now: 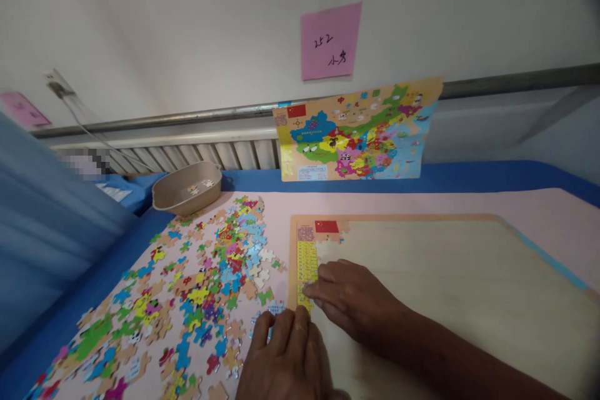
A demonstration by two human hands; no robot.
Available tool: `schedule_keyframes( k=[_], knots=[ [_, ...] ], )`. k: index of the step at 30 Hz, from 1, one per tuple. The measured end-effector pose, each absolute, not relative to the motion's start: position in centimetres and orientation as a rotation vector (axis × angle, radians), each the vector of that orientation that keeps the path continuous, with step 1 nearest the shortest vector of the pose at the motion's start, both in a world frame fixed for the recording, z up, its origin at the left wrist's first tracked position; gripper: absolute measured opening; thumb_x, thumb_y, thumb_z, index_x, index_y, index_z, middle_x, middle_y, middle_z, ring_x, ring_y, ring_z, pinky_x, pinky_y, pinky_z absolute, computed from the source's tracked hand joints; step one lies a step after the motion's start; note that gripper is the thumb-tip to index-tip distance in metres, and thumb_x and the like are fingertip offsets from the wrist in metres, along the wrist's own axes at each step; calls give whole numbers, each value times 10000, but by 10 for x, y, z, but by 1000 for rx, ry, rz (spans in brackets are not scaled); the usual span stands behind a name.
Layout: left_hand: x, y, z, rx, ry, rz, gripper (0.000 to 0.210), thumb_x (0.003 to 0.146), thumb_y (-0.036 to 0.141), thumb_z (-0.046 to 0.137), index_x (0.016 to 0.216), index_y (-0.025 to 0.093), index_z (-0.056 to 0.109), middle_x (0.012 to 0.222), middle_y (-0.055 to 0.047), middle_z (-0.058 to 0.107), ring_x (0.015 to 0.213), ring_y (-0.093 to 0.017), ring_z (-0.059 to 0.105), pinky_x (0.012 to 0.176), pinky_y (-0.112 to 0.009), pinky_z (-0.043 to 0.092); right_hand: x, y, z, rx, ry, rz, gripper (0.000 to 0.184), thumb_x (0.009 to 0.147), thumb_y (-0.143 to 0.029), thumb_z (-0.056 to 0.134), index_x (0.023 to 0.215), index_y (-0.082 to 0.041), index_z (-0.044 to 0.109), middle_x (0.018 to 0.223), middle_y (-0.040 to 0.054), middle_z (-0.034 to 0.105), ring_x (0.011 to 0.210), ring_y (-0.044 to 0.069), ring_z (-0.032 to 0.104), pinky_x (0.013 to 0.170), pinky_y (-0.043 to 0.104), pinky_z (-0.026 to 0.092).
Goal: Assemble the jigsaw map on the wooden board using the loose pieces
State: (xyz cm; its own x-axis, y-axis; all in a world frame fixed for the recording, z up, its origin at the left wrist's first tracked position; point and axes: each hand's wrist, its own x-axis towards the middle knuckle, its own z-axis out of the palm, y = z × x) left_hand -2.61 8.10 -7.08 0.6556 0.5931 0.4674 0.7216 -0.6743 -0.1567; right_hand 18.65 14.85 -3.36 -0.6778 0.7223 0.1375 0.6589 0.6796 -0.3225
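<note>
My right hand is closed, its bent fingertips pressed on a yellow puzzle piece in the strip along the left border of the puzzle board. Just below it, my left hand lies with fingers stretched over the board's lower left edge, the thumb apart. Its fingertips touch the bottom of the yellow strip. What lies under the palm is hidden. At the board's upper left corner, joined pieces show a red flag and small purple print. Beside the left hand, a pale blue printed piece is partly covered.
Loose puzzle pieces spread over the pink tabletop on the left. A beige basin holding a few pieces stands behind them. A map picture leans upright against the rail; a pink note is on the wall. A blue curtain hangs left.
</note>
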Motion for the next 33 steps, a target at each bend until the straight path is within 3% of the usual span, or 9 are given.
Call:
schedule_keyframes(
  k=[7, 12, 15, 20, 27, 33],
  knots=[
    [-21, 79, -61, -2606, -1087, -624, 464, 957, 628, 560, 953, 191, 718, 1056, -63, 759, 925, -245, 647, 816, -421, 437, 187, 148, -35, -1096, -2634, 363, 221, 1000, -222, 513, 1019, -242, 733, 870, 40, 655, 801, 194, 515, 705, 332, 300],
    [-25, 83, -36, -2643, -1227, -652, 378, 935, 512, 616, 1130, 201, 707, 1243, -55, 746, 1072, -276, 655, 913, -448, 449, 187, 147, -30, -1087, -2608, 381, 272, 1033, -241, 463, 1044, -234, 735, 894, 53, 664, 804, 191, 513, 701, 325, 302],
    [-25, 86, -27, -2667, -1215, -594, 478, 920, 574, 619, 1201, 197, 703, 1288, -60, 744, 1124, -299, 664, 949, -470, 450, 187, 146, -31, -1099, -2606, 381, 286, 1044, -269, 455, 1039, -235, 739, 877, 51, 657, 791, 193, 508, 687, 328, 301],
    [-23, 87, -30, -2590, -1116, -610, 598, 929, 708, 534, 1113, 179, 743, 1153, -64, 795, 1096, -271, 707, 957, -455, 455, 186, 146, -29, -1127, -2633, 374, 289, 1040, -251, 459, 1064, -247, 746, 883, 49, 660, 797, 199, 510, 689, 344, 303],
    [-26, 87, -30, -2610, -1080, -559, 598, 930, 736, 525, 1067, 199, 749, 1141, -41, 799, 1082, -248, 709, 1008, -443, 441, 186, 146, -28, -1138, -2655, 354, 269, 1034, -238, 468, 1050, -241, 736, 888, 48, 654, 806, 198, 508, 699, 339, 295],
    [-23, 86, -39, -2588, -1019, -590, 617, 950, 728, 513, 1178, 190, 711, 1240, -46, 765, 1132, -245, 674, 1009, -435, 422, 188, 148, -33, -1113, -2647, 420, 236, 1025, -253, 501, 1076, -239, 732, 944, 55, 670, 852, 204, 535, 745, 339, 322]
  ],
)
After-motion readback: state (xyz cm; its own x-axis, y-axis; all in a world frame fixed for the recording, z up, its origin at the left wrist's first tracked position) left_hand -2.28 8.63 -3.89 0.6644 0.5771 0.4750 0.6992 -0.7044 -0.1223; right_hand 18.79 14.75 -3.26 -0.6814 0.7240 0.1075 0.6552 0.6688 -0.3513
